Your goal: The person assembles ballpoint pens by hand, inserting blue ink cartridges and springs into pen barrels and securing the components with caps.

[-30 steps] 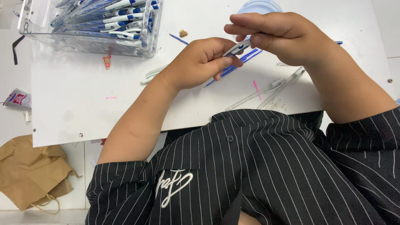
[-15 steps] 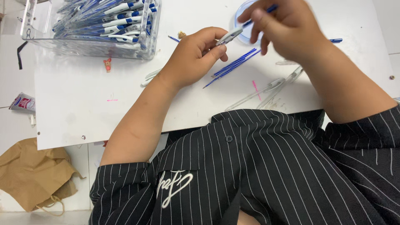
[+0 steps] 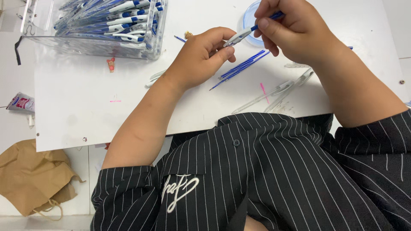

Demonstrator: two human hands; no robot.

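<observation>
Both hands [image 3: 201,55] [image 3: 291,28] hide most of the pen barrel [image 3: 237,37].

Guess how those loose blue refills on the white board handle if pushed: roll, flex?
The blue refills are thin, round rods lying flat on the white board, so they would probably roll or scatter. They look light for their length and may flex slightly. Being that slim, they would likely be hard to pinch up.
</observation>
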